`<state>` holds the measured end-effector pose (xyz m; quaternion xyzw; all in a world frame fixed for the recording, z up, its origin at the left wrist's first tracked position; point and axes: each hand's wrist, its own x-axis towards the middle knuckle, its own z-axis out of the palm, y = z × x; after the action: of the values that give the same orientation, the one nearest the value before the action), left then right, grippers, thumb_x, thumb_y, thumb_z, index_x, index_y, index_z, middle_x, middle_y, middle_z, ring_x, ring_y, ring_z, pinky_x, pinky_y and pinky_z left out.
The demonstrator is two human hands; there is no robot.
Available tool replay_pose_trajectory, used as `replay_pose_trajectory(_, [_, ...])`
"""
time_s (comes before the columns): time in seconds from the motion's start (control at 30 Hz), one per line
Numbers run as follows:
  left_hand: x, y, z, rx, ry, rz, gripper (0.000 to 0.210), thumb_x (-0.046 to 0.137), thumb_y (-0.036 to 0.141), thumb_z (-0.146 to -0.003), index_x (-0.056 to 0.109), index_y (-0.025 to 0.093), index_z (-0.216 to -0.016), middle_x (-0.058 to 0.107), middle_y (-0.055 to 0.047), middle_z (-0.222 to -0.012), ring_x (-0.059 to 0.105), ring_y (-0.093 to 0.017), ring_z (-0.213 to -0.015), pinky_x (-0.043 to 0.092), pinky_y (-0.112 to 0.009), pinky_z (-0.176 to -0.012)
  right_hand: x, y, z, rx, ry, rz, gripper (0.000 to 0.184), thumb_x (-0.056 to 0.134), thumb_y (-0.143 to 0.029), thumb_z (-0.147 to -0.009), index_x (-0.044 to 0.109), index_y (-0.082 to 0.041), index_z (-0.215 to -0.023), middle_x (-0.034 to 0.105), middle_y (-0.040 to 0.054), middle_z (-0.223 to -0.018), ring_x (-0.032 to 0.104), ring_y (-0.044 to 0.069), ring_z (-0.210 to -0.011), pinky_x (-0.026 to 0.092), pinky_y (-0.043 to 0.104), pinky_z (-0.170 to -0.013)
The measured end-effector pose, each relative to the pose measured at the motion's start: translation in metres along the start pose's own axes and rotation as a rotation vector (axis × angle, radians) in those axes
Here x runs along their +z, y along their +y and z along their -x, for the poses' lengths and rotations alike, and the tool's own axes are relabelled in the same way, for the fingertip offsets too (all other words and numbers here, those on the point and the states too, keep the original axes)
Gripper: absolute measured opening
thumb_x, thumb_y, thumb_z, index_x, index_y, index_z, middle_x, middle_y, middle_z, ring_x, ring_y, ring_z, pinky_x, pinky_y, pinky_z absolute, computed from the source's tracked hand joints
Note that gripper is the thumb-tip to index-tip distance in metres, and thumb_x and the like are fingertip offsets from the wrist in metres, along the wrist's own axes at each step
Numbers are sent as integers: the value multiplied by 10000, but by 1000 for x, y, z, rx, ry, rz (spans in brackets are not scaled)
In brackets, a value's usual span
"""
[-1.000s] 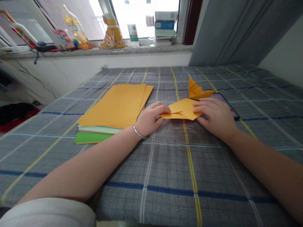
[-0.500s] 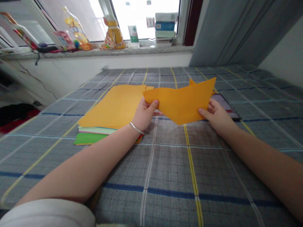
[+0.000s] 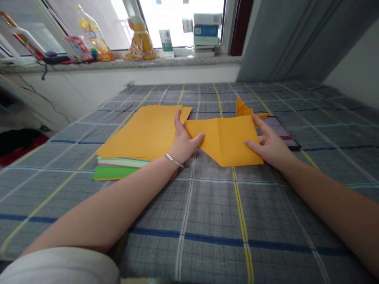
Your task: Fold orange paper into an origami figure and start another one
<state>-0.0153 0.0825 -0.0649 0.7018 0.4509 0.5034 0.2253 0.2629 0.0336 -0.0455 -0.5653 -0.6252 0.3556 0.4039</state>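
Note:
A folded sheet of orange paper [image 3: 233, 142] with a vertical crease near its middle and a slanted lower left edge lies low over the cloth. At its left edge is my left hand [image 3: 185, 144], wearing a silver bangle; its thumb rests on the front and its index finger points up. My right hand [image 3: 271, 146] holds the right edge, thumb on the front face and the other fingers at the edge or partly hidden. Just behind the sheet sits a folded orange paper shape [image 3: 244, 107] with pointed tips, its lower part covered.
A stack of orange paper [image 3: 142, 132] lies left, with green sheets [image 3: 112, 172] beneath. A phone [image 3: 281, 132] rests at right on the checked cloth [image 3: 160, 213]. Bottles [image 3: 143, 41], a white and green tube [image 3: 166, 41] and stacked boxes [image 3: 206, 31] line the windowsill.
The orange paper has come down and flattened toward the cloth, so its crease and more of the folded shape behind it show. My left index finger has lifted.

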Motion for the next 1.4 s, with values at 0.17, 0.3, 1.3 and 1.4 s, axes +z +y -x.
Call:
replay_pose_trajectory(0.17, [-1, 13, 7, 74, -113, -428, 792, 733, 295, -743, 384, 234, -1451, 206, -134, -1563, 172, -398, -1465, 176, -601, -1197, 2, -3, 2, 7, -14, 312, 448, 610, -330, -845, 665, -201, -1270, 745, 72, -811, 698, 262, -720, 572, 407, -651])
replay_pose_trajectory(0.3, [-4, 30, 16, 261, -403, -540, 525, 615, 352, -867, 528, 243, -1373, 353, -106, -1513, 220, -350, -1454, 204, -573, -1201, 6, 1, 0, 9, 26, 302, 378, 576, -322, -871, 705, -203, -1205, 763, 88, -1020, 714, 261, -847, 580, 416, -755])
replay_pose_trajectory(1.3, [-5, 45, 25, 392, -628, -728, 454, 441, 360, -994, 508, 245, -1428, 502, -116, -1462, 420, -322, -1368, 340, -542, -1128, -22, -8, 0, -798, -236, 819, 211, 567, -129, -778, 736, -247, -823, 709, 90, -1117, 601, 315, -1084, 453, 513, -958])
replay_pose_trajectory(1.4, [-3, 42, 22, 416, -659, -677, 450, 378, 278, -1002, 508, 208, -1427, 497, -112, -1471, 437, -277, -1367, 342, -476, -1150, -15, -8, 1, -765, -292, 642, 208, 559, -150, -789, 718, -277, -834, 736, 38, -1105, 610, 277, -1150, 437, 499, -1038])
